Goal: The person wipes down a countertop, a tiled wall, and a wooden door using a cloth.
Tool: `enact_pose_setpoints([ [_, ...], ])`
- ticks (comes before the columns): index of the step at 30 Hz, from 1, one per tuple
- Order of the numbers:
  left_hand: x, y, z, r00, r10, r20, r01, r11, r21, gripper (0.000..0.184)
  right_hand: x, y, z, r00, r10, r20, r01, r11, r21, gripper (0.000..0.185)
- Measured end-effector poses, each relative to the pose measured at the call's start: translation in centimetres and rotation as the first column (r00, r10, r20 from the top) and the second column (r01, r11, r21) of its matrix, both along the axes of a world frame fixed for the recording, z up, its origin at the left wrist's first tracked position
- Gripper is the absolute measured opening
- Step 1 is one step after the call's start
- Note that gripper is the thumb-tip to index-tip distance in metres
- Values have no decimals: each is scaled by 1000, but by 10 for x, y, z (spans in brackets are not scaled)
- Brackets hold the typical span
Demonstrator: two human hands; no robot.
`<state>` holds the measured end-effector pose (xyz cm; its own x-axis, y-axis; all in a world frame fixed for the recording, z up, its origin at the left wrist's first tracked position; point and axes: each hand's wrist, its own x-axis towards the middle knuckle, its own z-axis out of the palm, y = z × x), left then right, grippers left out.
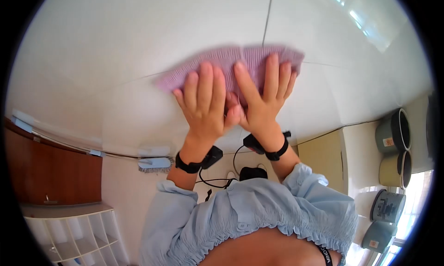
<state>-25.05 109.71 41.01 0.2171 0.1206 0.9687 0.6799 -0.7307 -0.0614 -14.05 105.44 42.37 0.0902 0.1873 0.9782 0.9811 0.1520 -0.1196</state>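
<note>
A pinkish-purple ribbed cloth (222,58) is spread in a wide strip against a glossy white tiled surface (138,39). My left hand (206,102) lies on its left part, fingers stretched out and pressing it flat. On the right part rests my right hand (266,90), also with fingers extended and spread. The thumbs come close together at the cloth's lower middle, where the overlap hides the exact contact. Each wrist wears a black strap with a small dark device.
A blue mop head (155,164) is at the lower left, near a reddish-brown cabinet (55,164) and a white cubby shelf (74,233). Several pots (388,206) stand at the right beside a bright window. A black cable (212,179) hangs between my wrists.
</note>
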Motion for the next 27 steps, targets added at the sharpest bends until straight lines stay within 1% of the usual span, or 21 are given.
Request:
enact_pose_setpoints([
  [2, -1, 3, -49, 1000, 18, -6, -18, 999, 28, 61, -1, -1, -44, 1000, 6, 6, -6, 999, -31, 35],
  [3, -4, 2, -77, 999, 38, -24, -37, 999, 24, 59, -2, -2, -79, 1000, 16, -3, -16, 998, -54, 34],
  [5, -12, 1, -135, 997, -8, -78, 8, 1000, 2, 57, -3, -2, -143, 999, 35, -30, -38, 996, -86, 33],
  [6, -14, 7, -149, 989, 14, -144, -9, 999, 34, 59, -4, -2, -156, 999, 34, -25, -38, 989, -141, 34],
  [7, -24, 9, -159, 976, 38, -214, -27, 998, 54, 62, -11, -7, -156, 999, 34, -24, -39, 977, -209, 35],
  [8, -32, 7, -169, 956, 63, -285, -45, 997, 69, 64, -10, -8, -153, 999, 41, 0, -40, 972, -232, 36],
  [9, -33, 7, -162, 958, 76, -277, -65, 997, 49, 67, -11, -11, -139, 998, 49, 25, -41, 966, -254, 37],
  [10, -32, 7, -145, 975, 63, -214, -60, 998, 24, 68, -12, -13, -124, 997, 59, 49, -43, 960, -277, 39],
  [11, -25, 8, -119, 992, 75, -105, -71, 997, 37, 65, -10, -11, -90, 993, 96, 75, -75, 967, -245, 39],
  [12, -18, 10, -94, 997, 78, 6, -79, 996, 48, 62, -8, -7, -59, 992, 104, 74, -90, 980, -177, 41],
  [13, -13, 11, -61, 997, 78, 27, -80, 995, 55, 65, -4, -9, -27, 989, 129, 71, -114, 978, -176, 41],
  [14, -9, 9, -26, 998, 43, 47, -45, 998, 46, 68, -2, -9, -4, 992, 105, 67, -95, 986, -139, 41],
  [15, -4, 7, 3, 998, 39, 56, -41, 998, 38, 70, 2, -4, 15, 994, 80, 79, -76, 995, -62, 40],
  [16, 0, 0, 24, 997, 66, 34, -66, 998, 5, 70, 6, -3, 31, 996, 62, 71, -61, 998, -9, 40],
  [18, 5, 4, 36, 997, 65, 52, -69, 995, 78, 69, 12, -4, 35, 995, 53, 87, -53, 999, -9, 39],
  [19, 8, 5, 27, 995, 51, 84, -58, 995, 83, 67, 16, -3, 36, 993, 57, 103, -55, 998, -16, 38],
  [21, 11, 8, -19, 995, 5, 102, -16, 994, 105, 63, 25, -10, 2, 992, 66, 111, -58, 996, -72, 37],
  [23, 9, 2, -93, 999, 39, -17, -37, 996, 84, 54, 38, -18, -53, 987, 58, 149, -40, 992, -123, 36],
  [24, 5, -7, -122, 985, 57, -163, -53, 998, 30, 56, 41, -24, -91, 990, 65, 123, -44, 986, -163, 35],
  [25, 4, -12, -141, 951, 69, -302, -80, 997, -23, 58, 46, -25, -121, 992, 71, 101, -49, 977, -206, 34],
  [27, 3, -14, -152, 924, -30, -381, -15, 993, -114, 56, 52, -27, -138, 990, 78, 116, -48, 969, -244, 33],
])
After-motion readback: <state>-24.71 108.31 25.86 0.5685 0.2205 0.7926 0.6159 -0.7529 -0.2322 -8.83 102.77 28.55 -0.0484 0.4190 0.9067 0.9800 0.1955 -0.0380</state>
